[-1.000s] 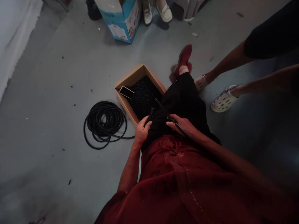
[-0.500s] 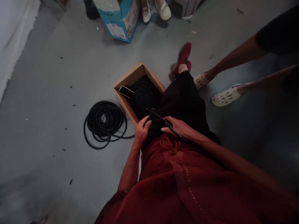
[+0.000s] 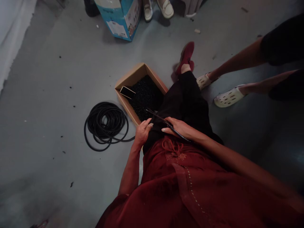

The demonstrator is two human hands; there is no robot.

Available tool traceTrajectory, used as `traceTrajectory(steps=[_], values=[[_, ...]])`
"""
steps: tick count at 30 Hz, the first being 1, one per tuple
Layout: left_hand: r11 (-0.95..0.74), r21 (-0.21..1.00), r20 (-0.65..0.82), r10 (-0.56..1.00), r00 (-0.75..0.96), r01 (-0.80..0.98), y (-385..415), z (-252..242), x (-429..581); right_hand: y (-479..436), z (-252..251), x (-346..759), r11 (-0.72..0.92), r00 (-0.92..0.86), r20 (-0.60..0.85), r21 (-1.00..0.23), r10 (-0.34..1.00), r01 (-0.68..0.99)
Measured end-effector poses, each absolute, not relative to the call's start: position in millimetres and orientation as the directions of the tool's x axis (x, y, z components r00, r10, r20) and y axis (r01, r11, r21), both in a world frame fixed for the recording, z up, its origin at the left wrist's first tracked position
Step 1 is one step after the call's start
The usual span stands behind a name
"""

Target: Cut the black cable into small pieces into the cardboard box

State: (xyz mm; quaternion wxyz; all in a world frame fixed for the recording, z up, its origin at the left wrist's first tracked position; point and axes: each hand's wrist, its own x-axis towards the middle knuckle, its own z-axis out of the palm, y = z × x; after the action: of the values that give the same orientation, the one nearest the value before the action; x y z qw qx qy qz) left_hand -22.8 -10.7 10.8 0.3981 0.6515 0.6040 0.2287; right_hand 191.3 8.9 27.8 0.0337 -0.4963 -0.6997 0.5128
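My left hand (image 3: 142,131) is closed on the black rubber hose (image 3: 153,117), its end poking up past thumb and fingers over the box's near corner. From that hand the hose runs left to a loose coil (image 3: 105,122) on the floor. In my right hand (image 3: 180,128) is a pair of scissors (image 3: 161,119) with a dark handle; its thin blades point left across the hose end. Whether the blades touch the hose is too dark to tell. Below the hands stands an open cardboard box (image 3: 127,103) with many small black pieces (image 3: 144,95) inside.
A small dark tray-like piece with a pale rim (image 3: 127,92) lies in the box. Another person's legs in pale clogs (image 3: 229,96) are at the right. A blue and white carton (image 3: 118,22) and someone's pale shoes (image 3: 165,9) stand at the back. Black scraps (image 3: 71,184) dot the floor.
The scissors' tips have shifted slightly left around the hose end and look a little farther apart. Both hands keep their hold. The other person's leg at right has moved slightly.
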Motion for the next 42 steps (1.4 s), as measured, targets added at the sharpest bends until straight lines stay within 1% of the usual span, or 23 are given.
traceTrajectory(steps=[8,14,17,25,36,42], values=[[0.089,0.783,-0.217,0.967,0.136,0.616,-10.3,6.5,-20.9,7.8,21.3,187.1,-0.022,-0.480,-0.457,-0.741,0.749,0.671],[0.116,0.807,-0.227,0.966,0.123,0.579,-10.0,-2.7,-19.6,7.0,10.9,187.3,-0.043,-0.449,-0.486,-0.713,0.750,0.700],[0.130,0.821,-0.238,0.963,0.126,0.556,-10.6,-6.3,-20.1,6.4,7.5,188.1,-0.043,-0.434,-0.512,-0.681,0.741,0.731],[0.127,0.793,-0.249,0.960,0.126,0.596,-11.8,-19.7,-24.8,7.9,3.4,183.9,-0.014,-0.385,-0.599,-0.552,0.702,0.834],[0.145,0.788,-0.268,0.956,0.121,0.598,-13.3,-35.0,-27.2,8.5,2.0,182.1,0.021,-0.386,-0.626,-0.508,0.678,0.861],[0.151,0.755,-0.277,0.955,0.102,0.638,-11.9,-37.0,-29.8,6.6,-0.4,180.9,0.019,-0.330,-0.648,-0.438,0.687,0.899]])
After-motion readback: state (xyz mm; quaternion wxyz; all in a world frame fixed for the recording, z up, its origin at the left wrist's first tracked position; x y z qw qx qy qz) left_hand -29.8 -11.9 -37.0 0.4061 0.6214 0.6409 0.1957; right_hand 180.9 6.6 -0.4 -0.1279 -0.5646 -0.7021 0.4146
